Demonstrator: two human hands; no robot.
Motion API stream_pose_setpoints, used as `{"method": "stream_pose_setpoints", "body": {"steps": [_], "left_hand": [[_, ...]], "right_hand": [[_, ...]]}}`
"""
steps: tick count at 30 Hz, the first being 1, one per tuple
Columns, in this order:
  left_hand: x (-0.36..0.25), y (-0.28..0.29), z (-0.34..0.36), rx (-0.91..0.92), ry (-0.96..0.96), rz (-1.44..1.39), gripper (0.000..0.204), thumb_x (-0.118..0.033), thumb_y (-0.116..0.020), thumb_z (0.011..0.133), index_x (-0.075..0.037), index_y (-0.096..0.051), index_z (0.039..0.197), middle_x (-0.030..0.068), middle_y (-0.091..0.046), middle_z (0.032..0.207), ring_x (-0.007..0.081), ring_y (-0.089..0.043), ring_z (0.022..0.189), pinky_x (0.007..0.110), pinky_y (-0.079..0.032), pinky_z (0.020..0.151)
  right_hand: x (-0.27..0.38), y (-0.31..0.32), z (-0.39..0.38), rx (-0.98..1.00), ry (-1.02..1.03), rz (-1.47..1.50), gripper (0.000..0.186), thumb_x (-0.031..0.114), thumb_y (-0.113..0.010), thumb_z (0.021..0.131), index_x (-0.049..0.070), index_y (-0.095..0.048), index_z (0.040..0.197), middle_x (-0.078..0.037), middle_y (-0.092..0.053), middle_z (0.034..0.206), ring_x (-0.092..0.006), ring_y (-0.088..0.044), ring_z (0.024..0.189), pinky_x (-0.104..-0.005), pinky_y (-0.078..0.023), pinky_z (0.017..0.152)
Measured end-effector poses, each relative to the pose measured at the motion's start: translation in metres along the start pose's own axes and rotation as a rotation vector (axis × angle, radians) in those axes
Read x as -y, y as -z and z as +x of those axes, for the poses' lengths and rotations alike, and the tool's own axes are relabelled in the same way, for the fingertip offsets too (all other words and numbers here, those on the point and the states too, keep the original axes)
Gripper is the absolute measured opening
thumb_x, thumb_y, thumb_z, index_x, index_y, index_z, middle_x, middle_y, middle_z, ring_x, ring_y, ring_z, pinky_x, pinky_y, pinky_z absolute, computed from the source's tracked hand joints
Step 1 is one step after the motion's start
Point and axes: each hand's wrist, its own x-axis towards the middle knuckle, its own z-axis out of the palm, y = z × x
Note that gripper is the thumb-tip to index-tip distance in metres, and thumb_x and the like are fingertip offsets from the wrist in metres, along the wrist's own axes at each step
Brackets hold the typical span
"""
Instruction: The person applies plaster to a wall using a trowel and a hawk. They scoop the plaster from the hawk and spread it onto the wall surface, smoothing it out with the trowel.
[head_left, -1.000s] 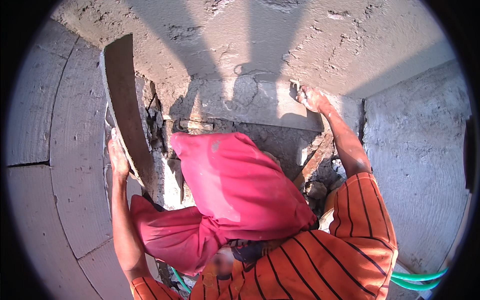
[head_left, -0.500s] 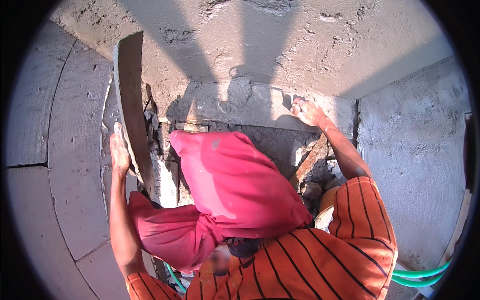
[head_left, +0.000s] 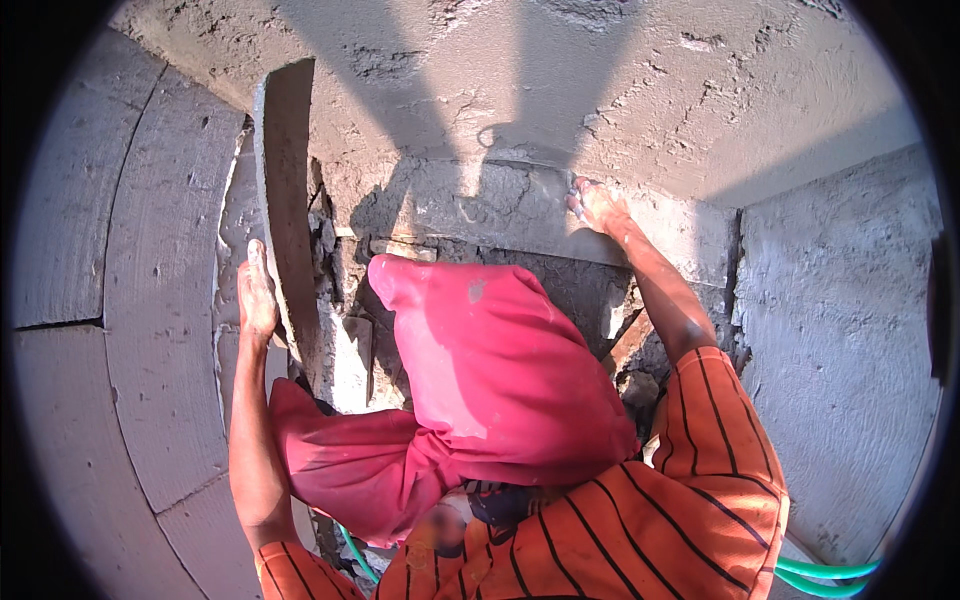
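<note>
1. I saw no package, label or sign anywhere in the view; the only bright things were the pink cloth (head_left: 490,380) draped below the camera and two green hoses (head_left: 825,578) curving in at the lower right edge.
2. The left hand (head_left: 257,295) lay flat, fingers straight and together, against the edge of a flat slab (head_left: 288,200) that stood on end at the left of the rough opening. It pressed on the slab rather than closing round it.
3. The slab looked long, narrow and grey-brown, its broad face in shadow, tilted slightly, with its top reaching up to the cement rim (head_left: 620,110).
4. The right hand (head_left: 595,205) rested fingers-down on the mortared ledge (head_left: 480,200) at the upper right of the opening, the arm stretched out from an orange sleeve (head_left: 700,440) with dark stripes. I could not tell whether its fingers held anything.
5. The two hands were well apart, one on each side of the opening.
6. Counted: one slab, one pink cloth, two hoses, two hands, and broken rubble (head_left: 630,375) in the gap beneath the right arm.
7. Curved grey blocks (head_left: 120,300) ringed the left side; a plastered wall (head_left: 850,350) stood at the right.
</note>
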Motion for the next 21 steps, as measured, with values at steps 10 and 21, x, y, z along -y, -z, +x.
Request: {"method": "stream_pose_setpoints", "body": {"steps": [10, 21], "left_hand": [[0.002, 0.004, 0.0, 0.027, -0.033, -0.02, 0.051, -0.055, -0.028, 0.099, -0.015, -0.027, 0.066, -0.0069, -0.024, 0.059, 0.0065, -0.021, 0.055, 0.031, -0.017, 0.047], [-0.015, -0.007, 0.002, 0.009, -0.08, 0.003, 0.052, -0.054, -0.029, 0.098, -0.014, -0.03, 0.067, -0.0055, -0.027, 0.059, 0.0073, -0.025, 0.056, 0.029, -0.024, 0.049]], "right_hand": [[0.007, 0.015, -0.016, -0.093, 0.023, 0.069, 0.044, 0.043, -0.046, 0.089, 0.009, -0.047, 0.117, -0.023, -0.062, 0.105, -0.0415, -0.058, 0.102, -0.0523, -0.044, 0.084], [-0.004, 0.012, -0.013, -0.043, 0.139, -0.091, 0.046, 0.046, -0.044, 0.089, 0.009, -0.051, 0.115, -0.022, -0.062, 0.108, -0.0369, -0.058, 0.105, -0.05, -0.044, 0.087]]}}
